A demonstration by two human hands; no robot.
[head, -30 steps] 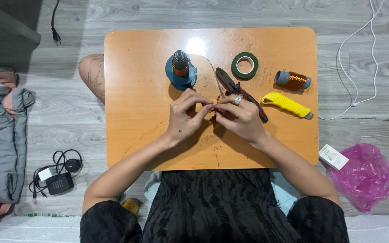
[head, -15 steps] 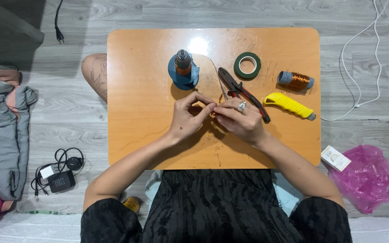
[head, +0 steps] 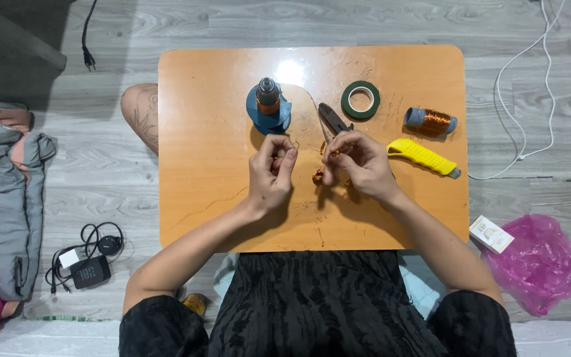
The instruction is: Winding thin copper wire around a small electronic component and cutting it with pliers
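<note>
From the head view, both hands pinch thin copper wire (head: 317,176) at the counter (head: 199,198) middle, left hand (head: 271,173) and right hand (head: 359,165) slightly apart, with spool (head: 267,106), pliers (head: 332,119), tape ring (head: 360,100) and yellow knife (head: 423,157) just beyond, bare wood toward the near and left edges

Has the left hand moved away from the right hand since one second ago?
Yes. The left hand has drawn leftward, away from the right hand; it now sits directly below the blue spool, and a gap separates the hands.
</note>
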